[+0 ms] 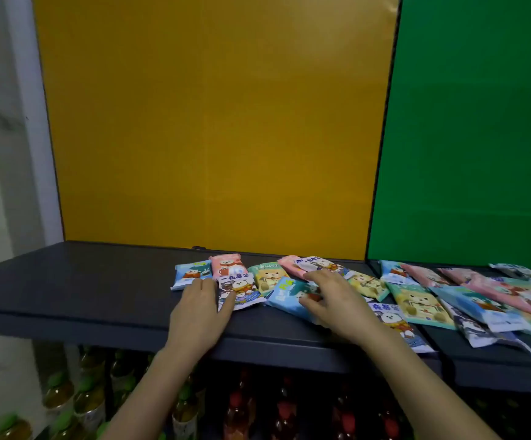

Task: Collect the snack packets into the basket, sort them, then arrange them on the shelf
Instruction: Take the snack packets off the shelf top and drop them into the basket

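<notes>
Snack packets (416,301) litter the dark shelf (67,281) — the left hand (199,309) lies flat against a white packet (242,292), the right hand (331,300) rests loose-fingered on a blue packet (285,295).

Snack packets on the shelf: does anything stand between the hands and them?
Nothing visible does. The left hand touches the white packet, the right hand rests on the blue packet, both packets lying on the dark shelf.

About eighteen snack packets (267,277), the blurred rightmost ones uncertain; two adjoining shelf boards (83,281); one yellow panel (213,122); one green panel (473,138); many bottles (92,398); one left hand (199,312), one right hand (337,300)
</notes>
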{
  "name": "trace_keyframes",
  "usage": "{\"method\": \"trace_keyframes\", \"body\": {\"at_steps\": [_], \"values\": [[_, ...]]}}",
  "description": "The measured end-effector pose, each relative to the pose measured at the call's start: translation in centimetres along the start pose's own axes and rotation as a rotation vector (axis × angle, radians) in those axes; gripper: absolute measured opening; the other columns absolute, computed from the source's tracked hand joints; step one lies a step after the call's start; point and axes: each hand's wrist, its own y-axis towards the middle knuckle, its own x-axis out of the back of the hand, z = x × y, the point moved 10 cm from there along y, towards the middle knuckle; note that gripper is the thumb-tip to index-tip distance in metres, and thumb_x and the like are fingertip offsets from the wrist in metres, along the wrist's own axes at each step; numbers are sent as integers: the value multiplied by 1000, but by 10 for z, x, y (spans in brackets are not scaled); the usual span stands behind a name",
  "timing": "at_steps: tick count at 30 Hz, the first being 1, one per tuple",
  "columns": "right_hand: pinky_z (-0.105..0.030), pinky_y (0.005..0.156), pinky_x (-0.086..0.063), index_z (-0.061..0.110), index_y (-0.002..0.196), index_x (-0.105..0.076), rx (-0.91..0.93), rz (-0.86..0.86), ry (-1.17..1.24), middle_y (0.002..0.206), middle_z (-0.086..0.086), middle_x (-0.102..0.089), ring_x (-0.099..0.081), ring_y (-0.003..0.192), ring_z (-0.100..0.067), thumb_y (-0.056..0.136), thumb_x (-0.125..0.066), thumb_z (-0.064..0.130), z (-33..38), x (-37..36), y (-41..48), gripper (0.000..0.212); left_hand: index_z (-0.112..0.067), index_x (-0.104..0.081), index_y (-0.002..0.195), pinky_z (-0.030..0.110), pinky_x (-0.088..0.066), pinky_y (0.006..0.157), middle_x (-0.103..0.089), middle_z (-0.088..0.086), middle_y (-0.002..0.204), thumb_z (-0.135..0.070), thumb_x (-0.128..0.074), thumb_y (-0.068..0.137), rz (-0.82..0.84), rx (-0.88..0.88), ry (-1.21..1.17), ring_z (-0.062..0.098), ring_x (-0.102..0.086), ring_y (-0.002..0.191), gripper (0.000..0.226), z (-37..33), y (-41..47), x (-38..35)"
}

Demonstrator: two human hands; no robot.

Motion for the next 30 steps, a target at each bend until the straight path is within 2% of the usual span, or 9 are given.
{"method": "trace_keyframes", "body": {"at_steps": [3, 7, 11, 16, 18, 21, 24, 27, 30], "values": [[-34, 97, -39, 18, 139, -36, -61, 126, -149, 141, -2, -44, -40, 128, -22, 86, -54, 51, -12, -15, 18, 65, -11, -46, 125, 34, -41, 91, -51, 7, 127, -62, -35, 89, 94, 65, 182, 23, -45, 119, 64, 6, 20, -24], [-35, 98, -41, 16, 133, -45, -113, 243, -211, 134, -4, -51, -47, 121, -23, 78, -57, 62, -22, -30, 32, 72, -10, -46, 125, 36, -41, 92, -52, 8, 129, -74, -40, 78, 126, 148, 175, 25, -43, 123, 80, 5, 32, -37], [-34, 88, -45, 14, 119, -53, -172, 313, -208, 119, -4, -60, -55, 107, -22, 71, -60, 68, -32, -34, 41, 72, -13, -49, 117, 32, -42, 82, -56, 4, 122, -69, -62, 67, 185, 288, -36, 23, -51, 115, 76, 14, 44, -46], [-33, 86, -47, 10, 129, -39, -241, 369, -100, 121, -4, -56, -55, 106, -20, 68, -68, 63, -39, -39, 43, 86, -15, -63, 105, 32, -50, 86, -66, 3, 107, -53, -80, 47, 354, 402, -335, 22, -60, 101, 72, 23, 54, -68], [-33, 82, -47, 9, 133, -32, -256, 349, -40, 120, -5, -56, -55, 104, -21, 67, -71, 60, -39, -39, 43, 92, -14, -67, 101, 35, -51, 89, -69, 5, 104, -46, -78, 43, 393, 400, -476, 22, -62, 97, 67, 21, 54, -76], [-34, 75, -47, 9, 132, -34, -252, 259, -43, 109, -4, -58, -57, 97, -21, 70, -66, 62, -40, -37, 41, 87, -6, -65, 95, 32, -46, 81, -68, 9, 103, -35, -71, 61, 373, 403, -649, 24, -61, 93, 45, 18, 50, -75], [-34, 78, -46, 11, 130, -37, -253, 135, 7, 114, -5, -59, -56, 102, -22, 79, -57, 61, -42, -31, 36, 74, -12, -63, 98, 34, -47, 87, -67, 7, 106, -30, -60, 80, 320, 399, -781, 22, -61, 95, 25, 20, 41, -67], [-35, 82, -45, 12, 129, -39, -241, -5, 172, 120, -7, -60, -55, 109, -26, 83, -55, 56, -34, -21, 32, 65, -19, -63, 97, 32, -47, 88, -69, 1, 101, -24, -59, 84, 197, 363, -924, 17, -64, 92, 15, 27, 29, -39], [-32, 76, -40, 14, 123, -44, -138, -101, 408, 116, -4, -63, -57, 106, -25, 84, -57, 50, 3, -10, 33, 55, -17, -63, 90, 32, -49, 85, -72, 0, 90, -15, -58, 87, 18, 328, -1032, 16, -67, 82, 7, 52, 8, 5]]}}
